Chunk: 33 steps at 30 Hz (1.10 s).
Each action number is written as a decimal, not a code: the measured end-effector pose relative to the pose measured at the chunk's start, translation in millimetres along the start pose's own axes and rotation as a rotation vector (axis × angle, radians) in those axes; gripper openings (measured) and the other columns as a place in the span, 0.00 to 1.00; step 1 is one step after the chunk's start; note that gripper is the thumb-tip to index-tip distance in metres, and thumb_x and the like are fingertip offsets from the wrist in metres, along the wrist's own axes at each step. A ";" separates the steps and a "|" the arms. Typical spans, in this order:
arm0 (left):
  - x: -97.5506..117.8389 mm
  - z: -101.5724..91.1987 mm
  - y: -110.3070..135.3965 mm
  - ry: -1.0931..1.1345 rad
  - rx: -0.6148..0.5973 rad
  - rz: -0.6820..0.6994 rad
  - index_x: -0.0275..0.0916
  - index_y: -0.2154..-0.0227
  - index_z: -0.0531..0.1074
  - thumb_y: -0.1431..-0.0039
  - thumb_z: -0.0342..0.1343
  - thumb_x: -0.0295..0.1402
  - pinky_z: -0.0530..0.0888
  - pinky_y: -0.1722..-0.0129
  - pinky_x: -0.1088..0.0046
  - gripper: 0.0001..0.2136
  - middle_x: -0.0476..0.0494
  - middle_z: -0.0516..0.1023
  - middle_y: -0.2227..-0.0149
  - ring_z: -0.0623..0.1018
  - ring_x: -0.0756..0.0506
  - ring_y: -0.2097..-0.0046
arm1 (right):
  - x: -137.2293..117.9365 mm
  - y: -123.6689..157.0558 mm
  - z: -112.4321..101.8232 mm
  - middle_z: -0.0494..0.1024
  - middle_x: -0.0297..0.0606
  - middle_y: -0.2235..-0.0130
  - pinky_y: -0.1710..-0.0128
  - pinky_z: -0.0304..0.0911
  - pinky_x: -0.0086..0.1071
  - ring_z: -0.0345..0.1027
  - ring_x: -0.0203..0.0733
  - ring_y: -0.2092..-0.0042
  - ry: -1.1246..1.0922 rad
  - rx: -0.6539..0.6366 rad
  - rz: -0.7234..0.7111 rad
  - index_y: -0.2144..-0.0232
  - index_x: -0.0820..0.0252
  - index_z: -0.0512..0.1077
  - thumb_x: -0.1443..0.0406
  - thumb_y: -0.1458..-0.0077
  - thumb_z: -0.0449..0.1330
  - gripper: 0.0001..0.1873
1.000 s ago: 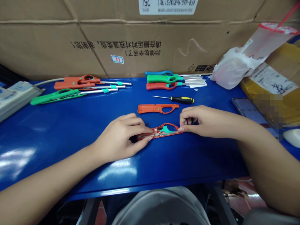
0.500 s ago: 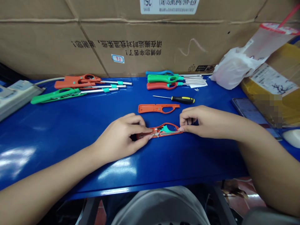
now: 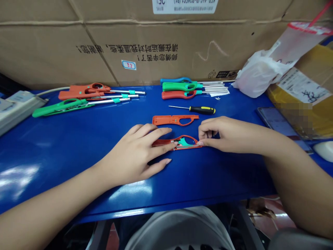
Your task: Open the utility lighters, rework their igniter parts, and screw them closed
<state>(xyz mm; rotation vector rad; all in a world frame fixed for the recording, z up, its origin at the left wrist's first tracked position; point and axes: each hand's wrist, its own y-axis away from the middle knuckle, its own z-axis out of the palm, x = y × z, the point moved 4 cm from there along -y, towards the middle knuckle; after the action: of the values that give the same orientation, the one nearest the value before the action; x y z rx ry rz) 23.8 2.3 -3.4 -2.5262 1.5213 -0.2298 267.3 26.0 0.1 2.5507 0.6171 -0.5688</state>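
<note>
An orange lighter half-shell [image 3: 163,142] lies on the blue table, inner side up, with a teal trigger [image 3: 183,142] and thin wire or tubing inside. My left hand [image 3: 139,151] is spread over its left part, the index fingertip touching the inner parts beside the trigger. That hand hides some of the shell. Thumb and forefinger of my right hand [image 3: 213,135] pinch the shell's right end; its other fingers are curled. Just beyond lies the matching orange half-shell [image 3: 163,120]. Behind it is a screwdriver [image 3: 203,110] with a black and yellow handle.
Several orange and green lighters [image 3: 59,107] lie at the back left beside a power strip [image 3: 20,107]. Blue, green and red lighters [image 3: 179,94] lie at the back. A phone [image 3: 281,125], a bagged cup [image 3: 288,52] and a mouse [image 3: 324,150] are rightward. A cardboard box [image 3: 65,55] stands behind.
My left hand has loosened its thumb-and-finger hold on the shell and spread out. Its index finger has moved right toward the trigger. My right hand keeps its pinch at the right end.
</note>
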 end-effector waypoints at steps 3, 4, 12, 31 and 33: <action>1.0 0.4 -0.4 -0.060 0.003 0.035 0.47 0.41 0.77 0.28 0.52 0.41 0.72 0.49 0.52 0.18 0.42 0.73 0.35 0.75 0.34 0.44 | 0.1 0.3 0.3 0.78 0.35 0.68 0.68 0.60 0.35 0.69 0.41 0.67 0.002 0.009 -0.001 0.71 0.55 0.74 0.56 0.40 0.57 0.12; 1.8 0.3 -0.6 -0.074 0.006 0.045 0.46 0.41 0.77 0.28 0.52 0.41 0.72 0.49 0.53 0.18 0.42 0.74 0.36 0.75 0.34 0.44 | 0.1 0.3 0.4 0.78 0.35 0.68 0.68 0.60 0.35 0.69 0.41 0.67 0.004 0.012 -0.002 0.71 0.55 0.74 0.56 0.40 0.58 0.12; 6.8 0.4 -3.1 -0.102 0.024 0.085 0.41 0.42 0.77 0.28 0.53 0.37 0.73 0.53 0.57 0.17 0.45 0.77 0.38 0.78 0.38 0.46 | -0.3 0.3 -0.1 0.77 0.34 0.69 0.69 0.59 0.34 0.68 0.40 0.69 0.010 0.015 -0.016 0.72 0.55 0.73 0.54 0.40 0.58 0.14; 5.4 9.7 -0.4 0.096 0.002 0.033 0.42 0.38 0.73 0.29 0.53 0.38 0.78 0.47 0.54 0.20 0.41 0.76 0.37 0.77 0.36 0.42 | -9.4 -1.4 -1.4 0.79 0.36 0.62 0.63 0.61 0.34 0.70 0.40 0.62 0.018 0.045 -0.094 0.65 0.57 0.77 0.54 0.37 0.60 0.13; 4.6 10.1 -0.7 0.105 -0.004 0.022 0.42 0.38 0.73 0.29 0.53 0.38 0.78 0.47 0.54 0.20 0.41 0.76 0.37 0.77 0.35 0.42 | -9.0 -1.7 -1.0 0.79 0.36 0.62 0.63 0.61 0.34 0.71 0.41 0.62 0.014 0.047 -0.096 0.65 0.57 0.77 0.56 0.38 0.60 0.12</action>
<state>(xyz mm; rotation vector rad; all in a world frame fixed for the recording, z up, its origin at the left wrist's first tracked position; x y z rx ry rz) 28.8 -0.6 -12.9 -2.5357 1.5874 -0.3627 259.4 24.9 4.7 2.5819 0.7422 -0.6058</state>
